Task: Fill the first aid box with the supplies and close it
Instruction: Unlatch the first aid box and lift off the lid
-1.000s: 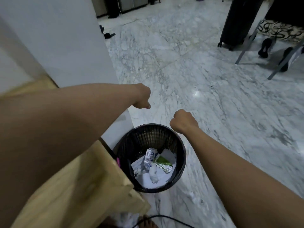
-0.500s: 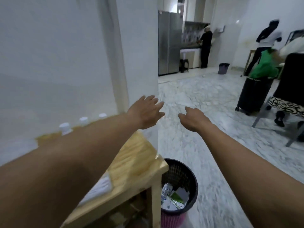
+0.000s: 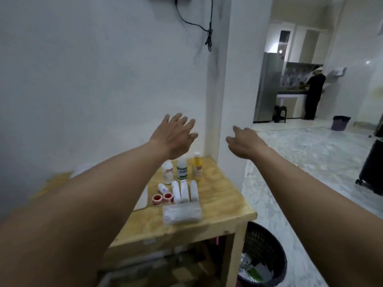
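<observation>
Reaching out over the pale wooden table (image 3: 217,206) at frame centre, both arms extended, left hand (image 3: 174,135) spread wide and empty, right hand (image 3: 246,141) loosely open and empty too. Hovering above the supplies, touching none. Laid out below: three upright plastic bottles (image 3: 182,169), then a row of white tubes (image 3: 184,191) lying side by side, two small red-and-white tape rolls (image 3: 162,198) just left of them, and a clear plastic packet (image 3: 182,212) nearest the camera. Partly hidden behind the left forearm, a white boxy shape (image 3: 143,198), possibly the first aid box; hard to tell. Likely at the very start of filling. Next, probably: lowering a hand onto one item, pinching it, and carrying it leftward to the box.
</observation>
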A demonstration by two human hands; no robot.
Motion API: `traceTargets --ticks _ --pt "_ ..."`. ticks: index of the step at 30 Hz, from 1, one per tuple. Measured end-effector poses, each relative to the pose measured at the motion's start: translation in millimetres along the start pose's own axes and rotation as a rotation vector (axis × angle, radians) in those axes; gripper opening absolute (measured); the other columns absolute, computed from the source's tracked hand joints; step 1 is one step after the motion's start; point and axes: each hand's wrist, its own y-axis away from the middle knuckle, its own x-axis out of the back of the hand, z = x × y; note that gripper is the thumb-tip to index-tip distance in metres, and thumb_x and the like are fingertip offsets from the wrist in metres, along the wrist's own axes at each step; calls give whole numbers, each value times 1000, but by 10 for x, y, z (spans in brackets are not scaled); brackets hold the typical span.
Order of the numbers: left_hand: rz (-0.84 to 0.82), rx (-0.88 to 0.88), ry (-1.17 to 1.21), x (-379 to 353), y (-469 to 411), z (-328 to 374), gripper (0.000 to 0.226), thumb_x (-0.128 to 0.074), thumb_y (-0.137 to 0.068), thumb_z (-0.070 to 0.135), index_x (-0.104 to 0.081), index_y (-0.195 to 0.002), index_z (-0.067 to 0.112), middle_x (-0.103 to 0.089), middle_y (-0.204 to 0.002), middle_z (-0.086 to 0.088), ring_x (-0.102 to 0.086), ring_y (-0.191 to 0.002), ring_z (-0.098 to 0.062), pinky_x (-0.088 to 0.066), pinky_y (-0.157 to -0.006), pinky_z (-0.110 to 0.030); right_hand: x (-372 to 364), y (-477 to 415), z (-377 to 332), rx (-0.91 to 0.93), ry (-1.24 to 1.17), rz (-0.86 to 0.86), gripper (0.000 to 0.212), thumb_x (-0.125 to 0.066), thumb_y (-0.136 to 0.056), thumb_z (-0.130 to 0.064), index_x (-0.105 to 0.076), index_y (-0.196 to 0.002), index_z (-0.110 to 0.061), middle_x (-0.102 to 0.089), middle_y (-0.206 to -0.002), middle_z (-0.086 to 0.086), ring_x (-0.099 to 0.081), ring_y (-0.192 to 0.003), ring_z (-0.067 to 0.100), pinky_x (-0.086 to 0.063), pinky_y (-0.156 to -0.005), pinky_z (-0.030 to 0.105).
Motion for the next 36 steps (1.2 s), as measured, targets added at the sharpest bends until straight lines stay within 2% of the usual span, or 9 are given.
traceTargets --ticks 12,18,20,23,27,29,31,33,36 --pt "-123 336 30 -13 1351 -922 58 -21 -106 45 -32 -155 17 -40 -158 -7 -26 -150 -28 -21 -119 -53 -394 311 -1518 400 -16 -75 58 -41 -102 -38 -33 -153 -12 -37 -154 17 -37 -141 34 -36 -109 45" --pt "-164 432 98 -233 1905 -1116 51 -26 -105 45 -58 -137 21 -61 -137 -4 -52 -128 -25 -37 -106 -47 -796 547 -2079 533 -47 -172 54 -41 -103 -32 -36 -152 -11 -41 -154 14 -40 -140 30 -36 -112 42" --pt "-159 449 134 -319 2030 -1130 50 -28 -105 44 -60 -135 21 -63 -134 -4 -55 -124 -27 -40 -103 -45 -934 623 -2183 557 -37 -197 51 -40 -104 -31 -41 -150 -11 -44 -153 12 -42 -139 29 -36 -112 41" --pt "-147 473 200 -443 2183 -1109 48 -32 -105 43 -55 -142 21 -59 -141 -4 -52 -130 -27 -40 -107 -44 -1117 709 -2253 582 -18 -231 44 -39 -104 -26 -50 -144 -11 -52 -148 10 -48 -134 29 -41 -108 39" --pt "-123 507 208 -578 2309 -1054 49 -34 -106 40 -40 -153 27 -42 -158 -5 -34 -147 -26 -29 -116 -48 -1267 760 -2240 599 -21 -222 47 -38 -105 -28 -45 -150 -20 -50 -150 6 -46 -135 27 -39 -106 37" --pt "-70 557 202 -638 2369 -1001 48 -38 -106 39 -41 -153 31 -41 -158 -5 -31 -148 -27 -28 -117 -50 -1304 779 -2213 624 10 -198 46 -36 -106 -25 -44 -151 -18 -51 -148 9 -47 -133 29 -40 -103 37" --pt "56 665 213 -664 2432 -886 44 -47 -103 38 -49 -147 32 -48 -152 -6 -37 -143 -27 -32 -115 -46 -1323 793 -2185 659 58 -173 44 -33 -107 -20 -47 -148 -14 -52 -143 12 -49 -127 31 -42 -98 38" --pt "204 819 251 -659 2462 -713 39 -57 -99 36 -58 -137 29 -54 -140 -5 -47 -129 -25 -41 -100 -39 -1336 801 -2170 680 73 -158 43 -32 -108 -18 -47 -148 -14 -51 -143 12 -49 -125 31 -42 -97 37" --pt "310 1265 689 -600 2362 -498 32 -62 -96 34 -51 -124 22 -55 -125 -4 -55 -105 -21 -44 -76 -30 -1349 794 -2168 683 54 -152 44 -33 -108 -21 -43 -152 -18 -50 -145 11 -49 -127 31 -42 -98 37"
